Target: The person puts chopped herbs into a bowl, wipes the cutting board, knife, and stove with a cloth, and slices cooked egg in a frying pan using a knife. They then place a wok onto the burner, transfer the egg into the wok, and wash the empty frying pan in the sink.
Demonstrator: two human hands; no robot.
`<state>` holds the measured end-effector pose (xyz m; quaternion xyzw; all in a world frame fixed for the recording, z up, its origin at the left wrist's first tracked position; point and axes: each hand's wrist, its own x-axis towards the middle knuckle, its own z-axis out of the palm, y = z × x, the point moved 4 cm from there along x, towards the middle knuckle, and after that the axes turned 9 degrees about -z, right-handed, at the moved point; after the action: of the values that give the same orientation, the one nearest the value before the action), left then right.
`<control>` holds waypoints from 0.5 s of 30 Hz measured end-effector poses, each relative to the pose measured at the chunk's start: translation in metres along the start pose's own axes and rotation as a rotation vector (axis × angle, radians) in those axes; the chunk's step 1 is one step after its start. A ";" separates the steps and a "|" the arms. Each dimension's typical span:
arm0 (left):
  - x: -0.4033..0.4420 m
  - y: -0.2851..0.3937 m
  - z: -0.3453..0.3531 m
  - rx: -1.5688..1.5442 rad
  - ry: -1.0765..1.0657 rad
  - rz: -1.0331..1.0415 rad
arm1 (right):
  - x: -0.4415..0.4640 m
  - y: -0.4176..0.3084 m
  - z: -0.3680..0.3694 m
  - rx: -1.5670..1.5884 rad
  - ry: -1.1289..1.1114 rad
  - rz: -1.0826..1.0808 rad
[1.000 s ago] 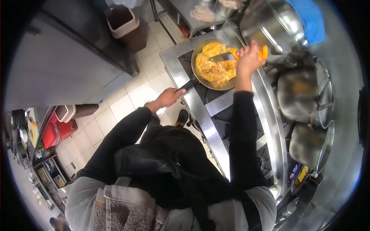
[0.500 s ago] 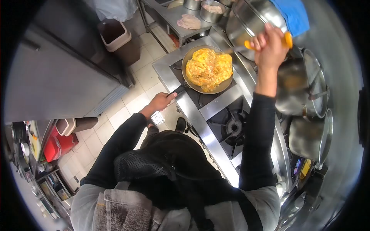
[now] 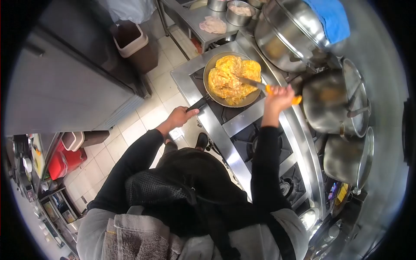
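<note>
A round frying pan [image 3: 209,89] sits on the stove's far burner, full of chunky yellow, egg-like food [image 3: 232,80] browned in places. My left hand [image 3: 180,117] is closed round the pan's black handle [image 3: 197,105], at the side nearer me. From the right, my right hand [image 3: 279,99] grips an orange-handled utensil with a narrow metal blade [image 3: 252,82]. The blade's tip reaches into the food around its middle; whether it is a spatula or a knife I cannot tell.
Large metal pots [image 3: 325,99] line the stove's right side, one with a blue cloth [image 3: 331,19] on it. Beyond the pan, a steel table [image 3: 190,21] carries raw-looking pale meat [image 3: 212,25] and metal containers [image 3: 239,14]. A brown bin [image 3: 141,54] stands on the left.
My right hand has come down and left from above the pots, bringing the orange-handled utensil's blade over and into the food. My left hand and the pan stay almost where they were.
</note>
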<state>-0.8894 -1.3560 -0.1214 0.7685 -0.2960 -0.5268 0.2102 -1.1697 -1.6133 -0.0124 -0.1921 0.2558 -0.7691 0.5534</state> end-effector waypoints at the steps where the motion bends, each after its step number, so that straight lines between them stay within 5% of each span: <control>1: 0.002 -0.001 0.003 -0.016 -0.010 0.007 | -0.009 -0.006 0.000 0.003 -0.001 -0.006; 9: -0.002 0.009 -0.005 -0.013 -0.122 -0.016 | -0.005 -0.086 0.159 -0.342 -0.556 -0.084; 12: 0.005 0.005 -0.011 0.036 -0.116 -0.037 | 0.016 -0.081 0.182 -0.460 -0.572 -0.083; 15: 0.010 0.002 -0.011 0.039 -0.124 -0.030 | 0.031 -0.022 0.130 -0.765 -0.492 -0.159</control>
<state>-0.8769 -1.3641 -0.1225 0.7427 -0.3069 -0.5708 0.1686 -1.1213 -1.6607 0.1049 -0.5783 0.3668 -0.5911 0.4262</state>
